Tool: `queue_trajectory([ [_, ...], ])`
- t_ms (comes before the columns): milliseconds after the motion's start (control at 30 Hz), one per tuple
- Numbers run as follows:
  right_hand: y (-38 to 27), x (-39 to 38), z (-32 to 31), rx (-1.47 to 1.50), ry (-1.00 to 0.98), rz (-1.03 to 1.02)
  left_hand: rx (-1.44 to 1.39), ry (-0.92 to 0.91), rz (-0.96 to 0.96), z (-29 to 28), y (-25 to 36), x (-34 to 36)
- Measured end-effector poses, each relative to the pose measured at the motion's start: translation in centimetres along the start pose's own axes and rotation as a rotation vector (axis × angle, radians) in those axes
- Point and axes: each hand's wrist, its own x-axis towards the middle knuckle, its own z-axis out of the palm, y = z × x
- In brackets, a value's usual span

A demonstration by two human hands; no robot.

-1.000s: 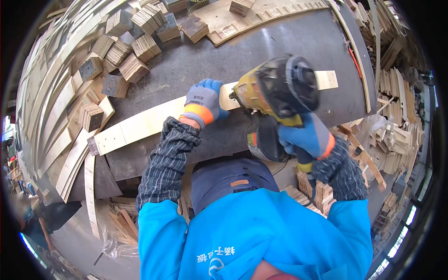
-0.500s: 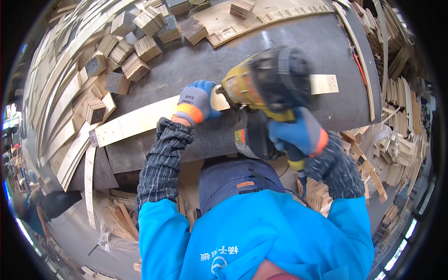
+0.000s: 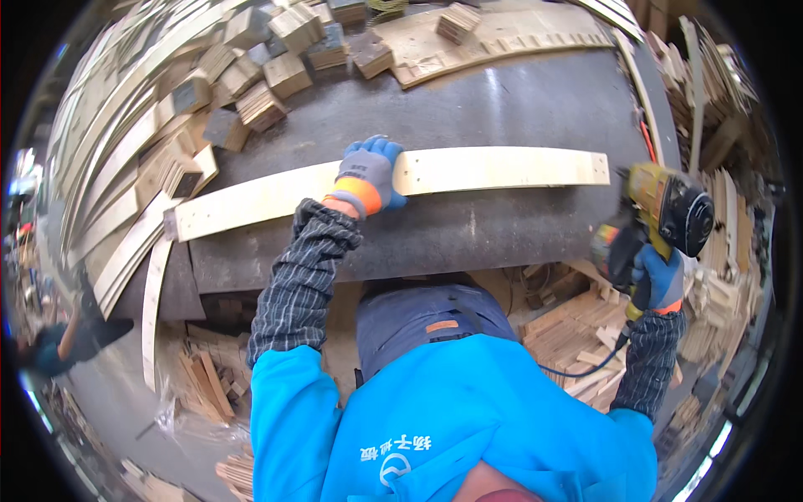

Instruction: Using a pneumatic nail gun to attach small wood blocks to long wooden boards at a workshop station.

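A long pale wooden slat [image 3: 502, 169] lies across the dark worktable, with small dark nail marks near its middle and right end. My left hand [image 3: 369, 174], in a blue and grey glove with an orange cuff, grips the slat near its middle, fingers over the far edge and thumb at the near one. Off the slat's right end, my gloved right hand [image 3: 658, 276] is closed round the handle of a yellow and black nail gun [image 3: 655, 194]. The nail gun is held apart from the slat, and a hose [image 3: 585, 372] runs from its handle.
Wooden blocks [image 3: 287, 75] and long strips [image 3: 125, 163] crowd the table's left and far left. A wide notched board [image 3: 502, 33] lies at the far edge, one block on it. Stacked wood pieces [image 3: 569, 335] stand below the near edge and at the right.
My right hand has swung the nail gun from the slat's middle out past its right end. My left hand keeps its grip, shifted slightly right in the picture.
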Motion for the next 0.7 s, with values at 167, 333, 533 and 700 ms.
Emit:
queue_trajectory([
  [167, 17.6, 19.9, -16.7, -0.480, 0.138, 0.040, 0.102, -0.159, -0.126, -0.5, -1.0, 0.3],
  [333, 31.2, 36.5, -23.2, -0.979, 0.294, -0.141, 0.103, -0.116, -0.141, -2.2, 0.2, -0.3],
  [533, 26.3, 37.1, -22.7, -0.412, 0.223, -0.058, 0.133, -0.002, -0.109, -4.1, 7.7, -2.6],
  [700, 21.4, 34.5, -16.9, 0.469, -0.219, 0.410, 0.152, 0.227, -0.024, -5.0, 14.0, -9.7],
])
